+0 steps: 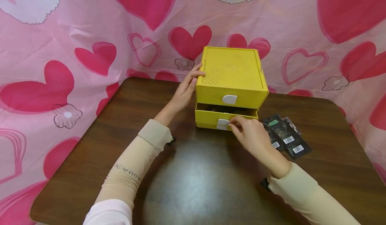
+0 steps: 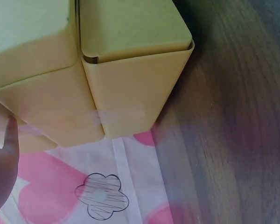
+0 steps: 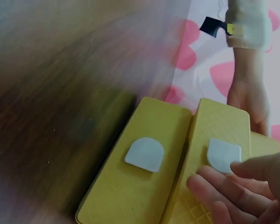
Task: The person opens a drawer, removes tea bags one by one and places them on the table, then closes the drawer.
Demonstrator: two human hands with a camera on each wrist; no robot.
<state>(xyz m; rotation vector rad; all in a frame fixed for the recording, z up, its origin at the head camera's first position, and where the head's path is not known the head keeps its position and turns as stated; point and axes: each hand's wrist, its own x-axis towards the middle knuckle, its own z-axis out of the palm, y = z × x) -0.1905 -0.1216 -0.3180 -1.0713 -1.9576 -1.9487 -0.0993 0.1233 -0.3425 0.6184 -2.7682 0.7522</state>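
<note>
A yellow drawer box [image 1: 230,67] with white handles stands at the back of the table. The drawer [image 1: 208,117] below the top one is pulled out part way, its inside dark; under it a bottom drawer [image 3: 135,191] sits closed. My right hand [image 1: 254,138] pinches the white handle [image 1: 223,122] of the pulled-out drawer at its right edge, with the thumb by the handle in the right wrist view. At the box's upper left side, my left hand [image 1: 185,87] rests with fingers extended, one fingertip over the top edge.
Several black packets [image 1: 286,136] with barcode labels lie overlapping on the brown table [image 1: 193,181], right of the box. A pink cloth [image 1: 144,27] with hearts hangs behind and around the table.
</note>
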